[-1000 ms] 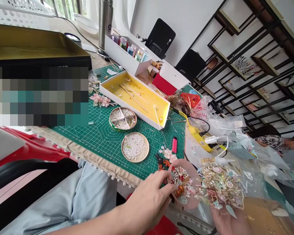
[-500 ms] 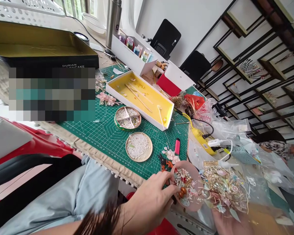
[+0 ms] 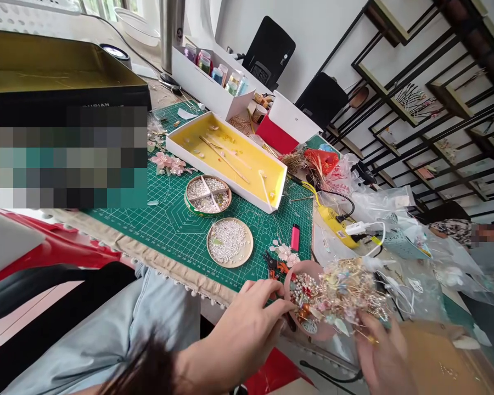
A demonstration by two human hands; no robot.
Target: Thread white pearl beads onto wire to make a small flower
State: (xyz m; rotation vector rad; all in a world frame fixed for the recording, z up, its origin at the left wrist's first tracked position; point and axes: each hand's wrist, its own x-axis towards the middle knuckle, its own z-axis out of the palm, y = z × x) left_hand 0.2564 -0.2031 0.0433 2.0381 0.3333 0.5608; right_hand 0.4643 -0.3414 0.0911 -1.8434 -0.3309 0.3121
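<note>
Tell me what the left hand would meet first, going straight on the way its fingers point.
Most likely the pink bowl: the left hand is right at its rim, with the mixed beads just beyond. Depth is unclear, so it may be touching the bowl.

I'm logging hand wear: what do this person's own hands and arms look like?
The left hand and right hand show no gloves or rings; the visible left forearm has no sleeve, watch or bracelet. The right forearm isn't visible.
</note>
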